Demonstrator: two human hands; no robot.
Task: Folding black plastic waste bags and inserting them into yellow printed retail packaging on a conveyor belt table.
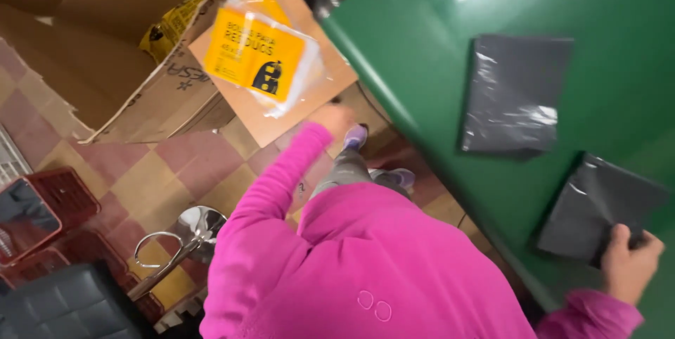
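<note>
Item: folded dark grey plastic bag (598, 209), near right on the green table (422, 43). My right hand (628, 261) pinches its near corner. Thin, limp, slippery; best gripped at the folded edge. My left hand (330, 119) reaches left toward the yellow bag packet (256, 50); grip unclear.

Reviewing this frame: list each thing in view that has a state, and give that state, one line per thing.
left hand: stretched toward the cardboard flap, blurred, grip unclear
right hand: closed on the near grey bag
near grey bag: folded, flat on the green table, held at its edge
far grey bag: folded, lying flat, untouched
yellow packet: in clear wrap, lying on the flap
cardboard box: open, flaps spread
green table: bearing both bags
</note>
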